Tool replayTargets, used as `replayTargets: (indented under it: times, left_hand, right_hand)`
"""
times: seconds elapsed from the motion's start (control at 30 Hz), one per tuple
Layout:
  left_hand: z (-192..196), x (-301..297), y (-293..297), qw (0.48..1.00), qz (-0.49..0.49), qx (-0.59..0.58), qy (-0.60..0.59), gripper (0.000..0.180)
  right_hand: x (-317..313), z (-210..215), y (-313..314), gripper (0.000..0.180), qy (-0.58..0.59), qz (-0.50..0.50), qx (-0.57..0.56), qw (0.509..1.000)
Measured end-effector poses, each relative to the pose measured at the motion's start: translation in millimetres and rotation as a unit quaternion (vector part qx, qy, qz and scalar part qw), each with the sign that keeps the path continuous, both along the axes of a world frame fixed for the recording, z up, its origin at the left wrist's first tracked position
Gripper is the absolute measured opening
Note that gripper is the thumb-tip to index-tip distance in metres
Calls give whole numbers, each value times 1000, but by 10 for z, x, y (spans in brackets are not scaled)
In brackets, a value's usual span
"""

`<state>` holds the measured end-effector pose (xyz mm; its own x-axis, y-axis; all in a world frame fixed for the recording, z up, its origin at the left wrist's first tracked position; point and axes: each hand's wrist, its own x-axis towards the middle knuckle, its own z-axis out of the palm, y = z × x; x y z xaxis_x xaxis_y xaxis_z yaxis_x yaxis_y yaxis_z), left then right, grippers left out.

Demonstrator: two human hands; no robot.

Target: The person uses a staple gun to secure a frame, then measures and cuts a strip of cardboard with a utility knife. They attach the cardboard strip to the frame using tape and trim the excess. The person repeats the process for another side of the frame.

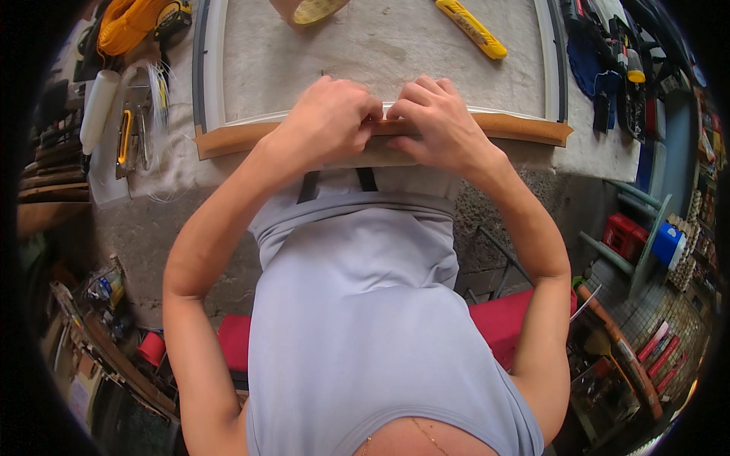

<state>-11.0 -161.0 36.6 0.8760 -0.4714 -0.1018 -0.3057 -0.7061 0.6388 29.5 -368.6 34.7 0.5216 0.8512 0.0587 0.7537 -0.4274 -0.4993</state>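
While both bare arms reach forward past the grey shirt [357,304], the hands come close together at the near side of a frame [551,61], leaving only a narrow gap between them. Brown tape [525,129] runs along that near side, close to the near edge of the table [380,64], and its ends stick out slightly past the frame's left and right corners. The left hand [334,114] curls at the middle of the tape, its fingertips bunched; I cannot tell whether they pinch it. Just to its right, the right hand [437,118] bends over the tape, thumb on the near side and set apart from the fingers; how firmly it grips cannot be told. Lengths of tape extend uncovered on either outer side of the hands. Beyond the left side of the frame lie a white tube [99,112] and a slim cutter [124,138]. Inside the frame, a broad stretch of table separates the hands from a yellow knife [471,29], far right, and a tape roll [312,11], far left of it.
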Motion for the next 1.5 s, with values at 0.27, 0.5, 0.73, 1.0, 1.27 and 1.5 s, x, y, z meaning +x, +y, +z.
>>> replayTargets:
  times: [0.27,0.5,0.73,1.0,1.27,1.5]
  left_hand:
    - [21,-165,-19,998,3,42,-42,22]
    - [15,-182,23,992,0,107,-66,22]
    - [-13,-241,374,993,32,66,-94,13]
    - [16,-286,504,997,34,50,-37,10]
    - [75,-317,688,992,49,109,-43,10]
    - [50,-407,770,989,53,117,-68,9]
  right_hand:
    - [-12,-55,14,18,-19,23,0,1000]
    - [10,-33,-4,19,-32,20,-8,999]
    - [-50,-16,-6,22,-61,-25,-20,998]
    - [-212,138,478,26,-169,-36,-55,983]
    - [-225,-62,599,25,-52,13,-31,998]
    - [-288,67,737,17,-151,-4,-78,985]
